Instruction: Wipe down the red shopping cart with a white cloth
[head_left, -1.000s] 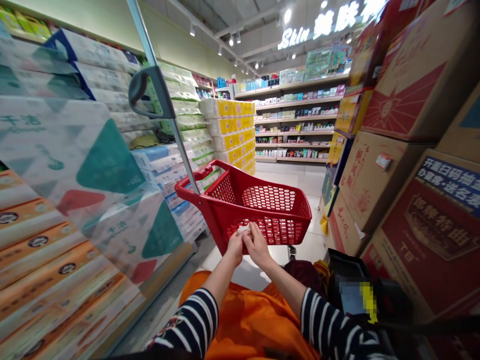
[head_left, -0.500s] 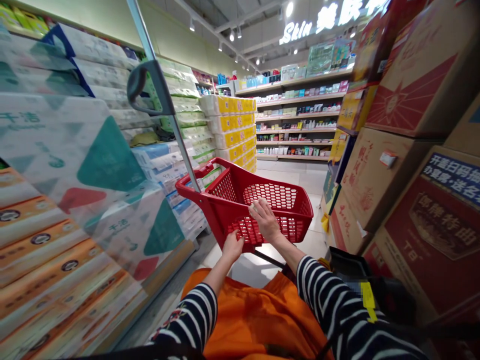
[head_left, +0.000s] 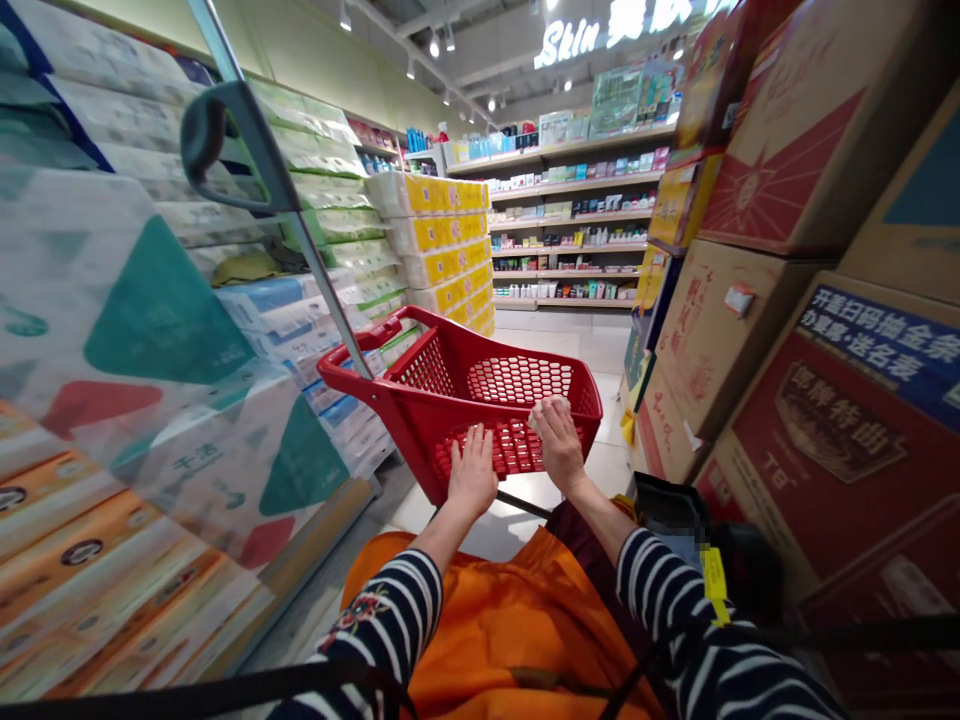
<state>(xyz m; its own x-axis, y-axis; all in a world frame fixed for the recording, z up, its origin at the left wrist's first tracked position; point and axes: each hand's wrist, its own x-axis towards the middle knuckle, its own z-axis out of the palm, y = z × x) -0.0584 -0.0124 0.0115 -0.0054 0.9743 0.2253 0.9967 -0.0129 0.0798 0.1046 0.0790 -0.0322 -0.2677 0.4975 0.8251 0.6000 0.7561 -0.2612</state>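
A red plastic shopping cart point(head_left: 405, 400) with a perforated basket stands sideways before me. My left hand point(head_left: 472, 472) lies with its fingers stretched out against the near side of the basket, and nothing shows in it. My right hand point(head_left: 561, 445) is at the basket's near upper rim, farther right. Its fingers are bent over a small pale, crumpled cloth point(head_left: 534, 416), mostly hidden beneath them. A metal pole point(head_left: 319, 275) with a grey handle point(head_left: 281, 165) rises from the cart's left end.
Stacked tissue packs point(head_left: 172, 330) line the left side, with yellow-and-white packs point(head_left: 450, 240) beyond. Cardboard cartons point(head_left: 757, 340) rise close on the right. Shelves of small products point(head_left: 570, 215) stand at the back. A black object with a yellow tag point(head_left: 715, 580) is beside my right arm.
My left hand has moved up and flattened against the basket's side. My right hand has slid right along the rim. The cart and surroundings have shifted left in view.
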